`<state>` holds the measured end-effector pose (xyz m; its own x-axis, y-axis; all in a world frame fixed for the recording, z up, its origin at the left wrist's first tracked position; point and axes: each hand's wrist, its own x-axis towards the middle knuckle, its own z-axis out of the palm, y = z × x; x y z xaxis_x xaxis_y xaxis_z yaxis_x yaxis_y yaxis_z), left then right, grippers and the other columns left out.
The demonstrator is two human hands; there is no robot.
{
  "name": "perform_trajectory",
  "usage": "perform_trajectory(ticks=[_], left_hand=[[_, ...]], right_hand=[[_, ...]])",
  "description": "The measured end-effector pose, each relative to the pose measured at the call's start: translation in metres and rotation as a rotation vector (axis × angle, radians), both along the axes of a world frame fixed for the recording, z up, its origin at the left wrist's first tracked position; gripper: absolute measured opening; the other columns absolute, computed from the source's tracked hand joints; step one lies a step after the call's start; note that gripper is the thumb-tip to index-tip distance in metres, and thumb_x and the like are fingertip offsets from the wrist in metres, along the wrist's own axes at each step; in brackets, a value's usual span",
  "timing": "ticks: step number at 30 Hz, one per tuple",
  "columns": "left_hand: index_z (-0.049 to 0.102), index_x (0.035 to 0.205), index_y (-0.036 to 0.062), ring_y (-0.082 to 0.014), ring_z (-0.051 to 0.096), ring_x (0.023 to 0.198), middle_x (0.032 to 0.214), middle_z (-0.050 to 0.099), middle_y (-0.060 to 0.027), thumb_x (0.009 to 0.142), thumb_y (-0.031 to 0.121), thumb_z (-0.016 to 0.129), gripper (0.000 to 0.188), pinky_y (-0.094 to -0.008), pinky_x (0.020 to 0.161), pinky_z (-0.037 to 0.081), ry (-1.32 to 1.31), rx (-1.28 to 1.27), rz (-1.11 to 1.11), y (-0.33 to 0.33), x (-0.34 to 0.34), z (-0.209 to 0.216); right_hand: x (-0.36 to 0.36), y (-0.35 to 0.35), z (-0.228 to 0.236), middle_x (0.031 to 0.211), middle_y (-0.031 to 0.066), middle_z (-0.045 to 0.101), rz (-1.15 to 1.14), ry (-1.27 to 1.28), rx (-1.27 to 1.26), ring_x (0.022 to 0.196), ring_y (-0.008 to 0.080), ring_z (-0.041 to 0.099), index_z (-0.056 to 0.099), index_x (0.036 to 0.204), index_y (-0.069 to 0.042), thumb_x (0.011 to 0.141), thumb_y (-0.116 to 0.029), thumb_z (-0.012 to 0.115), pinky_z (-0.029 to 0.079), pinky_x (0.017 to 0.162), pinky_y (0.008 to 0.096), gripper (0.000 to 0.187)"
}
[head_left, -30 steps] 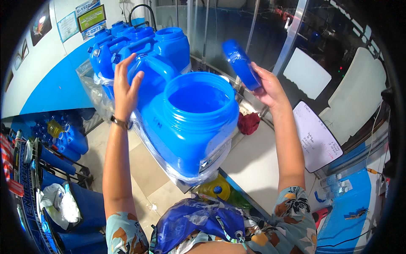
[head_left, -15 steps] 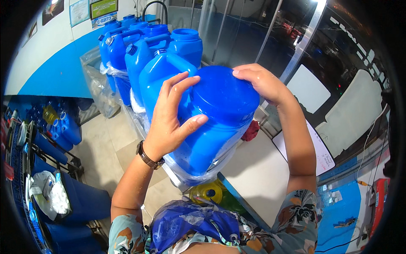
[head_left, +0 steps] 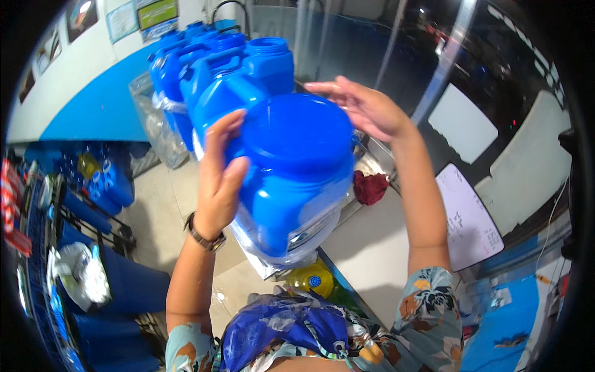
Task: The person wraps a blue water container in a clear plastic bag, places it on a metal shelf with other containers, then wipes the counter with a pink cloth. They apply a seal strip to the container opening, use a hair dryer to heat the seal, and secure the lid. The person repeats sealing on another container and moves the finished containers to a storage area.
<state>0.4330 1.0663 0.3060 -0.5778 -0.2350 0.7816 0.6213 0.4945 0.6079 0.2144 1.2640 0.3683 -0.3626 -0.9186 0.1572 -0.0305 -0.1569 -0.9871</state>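
Note:
A large blue water container (head_left: 279, 211) stands upright before me, its wide round blue lid (head_left: 297, 127) on top. Clear plastic wraps its lower part. Against the left side of the lid rests my left hand (head_left: 218, 177), thumb and fingers apart rather than wrapped round it. My right hand (head_left: 372, 111) is at the far right of the lid, fingers stretched out and slightly blurred; whether they touch the rim I cannot tell. Just beyond the lid is a blue jug with a handle (head_left: 229, 93).
Several more blue containers (head_left: 269, 62) stand in a row behind. To the right lie a dark red cloth (head_left: 370, 187) and a white counter (head_left: 378, 248). A yellow bottle (head_left: 313, 279) is below the container. Blue bins (head_left: 133, 291) line the left, and a whiteboard (head_left: 468, 217) leans at right.
My left hand has slid from the lid's top to its left side. My right hand's fingers have straightened and reached farther along the far rim. The view has shifted, so the container appears farther left.

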Motion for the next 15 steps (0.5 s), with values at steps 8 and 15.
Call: perform_trajectory(ticks=[8, 15], left_hand=[[0.028, 0.146, -0.0007, -0.0346, 0.039, 0.135, 0.148, 0.034, -0.0300, 0.088, 0.057, 0.052, 0.085, -0.0458, 0.114, 0.030, 0.009, 0.124, 0.118, 0.010, -0.008, -0.009], [0.034, 0.144, -0.0007, -0.0308, 0.045, 0.131, 0.144, 0.040, -0.0177, 0.084, 0.065, 0.055, 0.091, -0.0486, 0.111, 0.038, 0.032, 0.082, 0.282, -0.002, -0.005, -0.023]], right_hand=[[-0.177, -0.079, -0.286, 0.129, 0.0197, 0.060, -0.422, 1.070, 0.919, 0.105, 0.0319, 0.065, 0.054, 0.133, -0.001, 0.086, -0.007, 0.052, 0.053, 0.083, 0.0470, 0.047], [-0.237, -0.162, -0.376, 0.156, 0.0176, 0.029, -0.554, 0.938, 0.753, 0.136, 0.0310, 0.042, 0.025, 0.152, -0.004, 0.089, -0.010, 0.048, 0.038, 0.109, 0.0449, 0.067]])
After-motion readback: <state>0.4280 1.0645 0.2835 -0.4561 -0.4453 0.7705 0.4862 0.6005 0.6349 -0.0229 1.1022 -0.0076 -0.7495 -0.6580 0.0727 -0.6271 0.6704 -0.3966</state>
